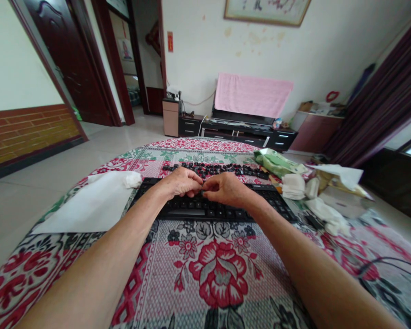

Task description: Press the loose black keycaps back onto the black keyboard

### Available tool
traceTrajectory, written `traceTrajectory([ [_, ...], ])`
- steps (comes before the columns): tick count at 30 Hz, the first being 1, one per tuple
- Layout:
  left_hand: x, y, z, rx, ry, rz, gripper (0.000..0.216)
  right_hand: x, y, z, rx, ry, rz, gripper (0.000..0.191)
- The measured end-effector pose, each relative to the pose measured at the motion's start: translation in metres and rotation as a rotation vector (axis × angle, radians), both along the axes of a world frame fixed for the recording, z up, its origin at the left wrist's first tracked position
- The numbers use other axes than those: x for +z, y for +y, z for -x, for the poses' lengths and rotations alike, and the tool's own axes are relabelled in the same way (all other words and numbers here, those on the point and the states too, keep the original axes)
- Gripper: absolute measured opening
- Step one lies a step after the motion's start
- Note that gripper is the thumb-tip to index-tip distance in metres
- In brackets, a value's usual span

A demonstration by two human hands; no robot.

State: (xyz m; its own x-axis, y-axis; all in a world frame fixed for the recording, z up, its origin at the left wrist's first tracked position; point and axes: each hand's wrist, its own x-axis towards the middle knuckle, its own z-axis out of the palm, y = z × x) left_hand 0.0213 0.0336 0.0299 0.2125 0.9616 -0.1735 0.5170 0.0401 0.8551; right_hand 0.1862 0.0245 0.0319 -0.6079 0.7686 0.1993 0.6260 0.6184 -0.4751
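Observation:
A black keyboard (192, 211) lies across a table covered with a red floral cloth (219, 269). My left hand (181, 182) and my right hand (226, 188) hover over the keyboard's middle, fingertips meeting in a pinch. Both are closed on something small and dark that I cannot make out. Beyond the keyboard lies a row of several loose black keycaps (219, 170) on the cloth.
A white sheet of paper (89, 205) with a crumpled tissue (133, 179) lies left of the keyboard. To the right sit a green packet (277, 162), white wipes (325, 212) and a black cable (390, 265). A dark TV stand (239, 130) stands behind.

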Motion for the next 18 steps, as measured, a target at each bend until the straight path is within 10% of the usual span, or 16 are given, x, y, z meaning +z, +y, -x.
traceTrajectory([
  [18, -0.005, 0.005, 0.011, -0.134, 0.132, 0.019, 0.015, -0.001, 0.001, 0.005, -0.002, -0.092, 0.054, 0.015],
])
